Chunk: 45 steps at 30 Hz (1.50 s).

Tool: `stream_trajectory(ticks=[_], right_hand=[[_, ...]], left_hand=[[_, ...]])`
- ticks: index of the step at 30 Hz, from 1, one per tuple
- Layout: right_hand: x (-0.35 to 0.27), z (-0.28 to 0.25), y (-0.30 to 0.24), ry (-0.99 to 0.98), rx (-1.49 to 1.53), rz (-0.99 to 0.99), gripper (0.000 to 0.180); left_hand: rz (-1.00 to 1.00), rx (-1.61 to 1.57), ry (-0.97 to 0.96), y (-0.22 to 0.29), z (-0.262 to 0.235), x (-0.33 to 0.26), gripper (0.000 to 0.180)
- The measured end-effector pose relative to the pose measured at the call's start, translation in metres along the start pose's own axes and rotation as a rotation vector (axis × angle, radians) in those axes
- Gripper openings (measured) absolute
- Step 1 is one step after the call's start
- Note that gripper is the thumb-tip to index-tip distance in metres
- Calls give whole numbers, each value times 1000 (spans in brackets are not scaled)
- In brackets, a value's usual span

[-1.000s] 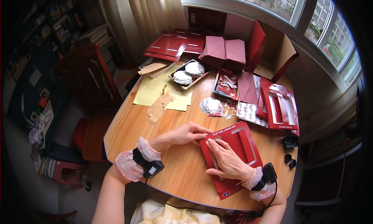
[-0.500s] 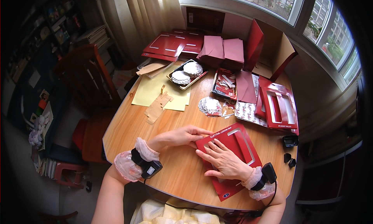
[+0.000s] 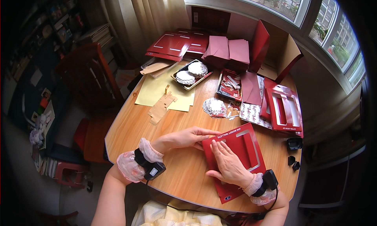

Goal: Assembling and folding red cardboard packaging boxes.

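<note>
A flat red cardboard sleeve (image 3: 246, 152) with long window cut-outs lies slantwise near the table's front right. My right hand (image 3: 229, 163) rests flat on its left half, fingers stretched and thumb apart. At the sleeve's upper left corner is my left hand (image 3: 189, 139), fingers pinched at the edge; the fingertips are partly hidden there. Beyond the sleeve lies a loose pile of silvery round pieces (image 3: 214, 106) beside small red and white scraps (image 3: 232, 108). Both wrists carry black strapped devices over pale pink cuffs.
Toward the back stand stacked pink envelopes (image 3: 238, 51), red sleeves (image 3: 167, 45) and an open cardboard box (image 3: 280, 49). Two black trays hold silvery rounds (image 3: 197, 69) and red strips (image 3: 229, 86). More windowed sleeves (image 3: 286, 108) lie right. Yellow sheets (image 3: 151, 90) and brown paper (image 3: 161, 107) lie left.
My right hand's fingers have drawn closer together and shifted slightly on the sleeve. The sleeve has turned slightly and moved a little rightward. My left hand stays at its upper left corner.
</note>
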State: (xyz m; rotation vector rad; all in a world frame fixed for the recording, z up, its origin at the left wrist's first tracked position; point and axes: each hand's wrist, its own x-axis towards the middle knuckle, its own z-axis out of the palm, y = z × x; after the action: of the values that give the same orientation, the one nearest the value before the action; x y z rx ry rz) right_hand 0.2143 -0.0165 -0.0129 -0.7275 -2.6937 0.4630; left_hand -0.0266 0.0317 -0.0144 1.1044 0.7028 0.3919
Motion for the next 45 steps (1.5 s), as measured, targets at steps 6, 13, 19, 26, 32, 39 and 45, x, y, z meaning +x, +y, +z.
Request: stream_trajectory(ticks=[6,13,19,26,32,39,45], right_hand=[[-1,0,3,-18,-16,12,100],[0,-5,3,-52,-10,-24,100],[1,-5,0,15,8,-44,93],[1,-6,-4,127,-110,-22,84],[0,-4,-1,89,34,-107,78],[5,-8,-11,83,-121,-77,76],[0,2,-6,186,-167,22,70]], left_hand=[[-11,-310,-91,-4,1,-1,50],[-23,-261,-81,-7,2,0,49],[-43,-179,-79,-1,3,-2,49],[-85,-214,-88,4,4,-4,50],[-115,-85,-42,-4,-8,4,50],[106,125,-36,-10,3,5,49],[68,115,-34,-10,4,5,48]])
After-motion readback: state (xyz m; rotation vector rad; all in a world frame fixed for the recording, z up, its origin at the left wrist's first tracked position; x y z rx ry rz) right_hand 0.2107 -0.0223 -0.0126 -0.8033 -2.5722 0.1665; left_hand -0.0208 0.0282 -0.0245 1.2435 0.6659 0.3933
